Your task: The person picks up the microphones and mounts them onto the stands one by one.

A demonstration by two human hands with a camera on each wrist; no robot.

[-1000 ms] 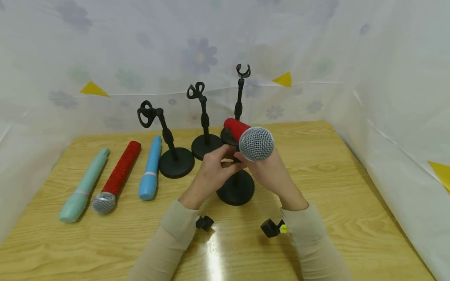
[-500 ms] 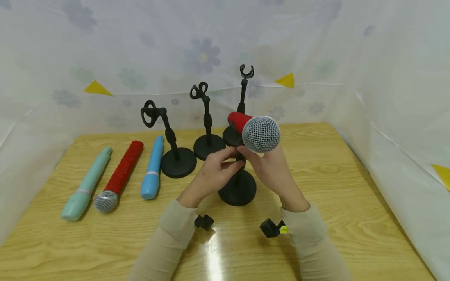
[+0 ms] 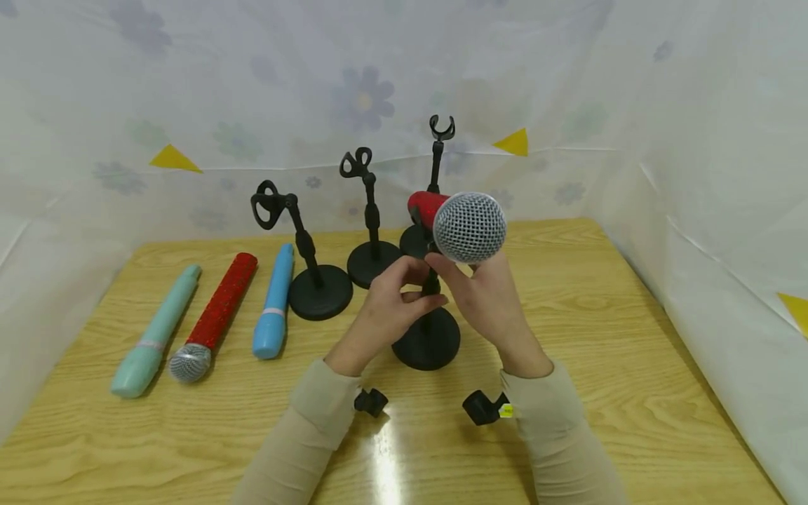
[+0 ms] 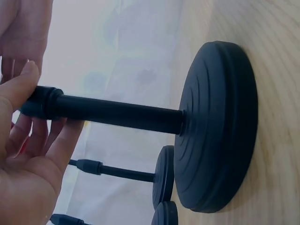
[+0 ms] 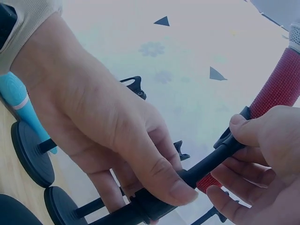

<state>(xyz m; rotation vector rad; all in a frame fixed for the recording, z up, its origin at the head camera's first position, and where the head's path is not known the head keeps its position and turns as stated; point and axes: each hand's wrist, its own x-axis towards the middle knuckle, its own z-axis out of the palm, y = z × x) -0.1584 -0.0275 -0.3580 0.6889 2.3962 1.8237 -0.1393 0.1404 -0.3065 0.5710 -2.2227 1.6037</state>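
Observation:
A red microphone with a silver mesh head sits in the clip of a black desktop microphone stand, its head tilted toward me. The stand's round base rests on the table. My left hand grips the collar partway up the pole, thumb on one side and fingers on the other. Higher up, just below the clip, my right hand pinches the thin upper pole, as the right wrist view shows. In that view the microphone's red handle rises beyond the right fingers.
Three more black stands with bare clips stand behind and to the left. On the table's left lie a mint microphone, a red microphone and a blue microphone. White sheeting encloses the back and sides.
The red microphone and its clip have risen, with more of the upper pole showing below them. My left hand stays at the collar, and the right hand has shifted only slightly.

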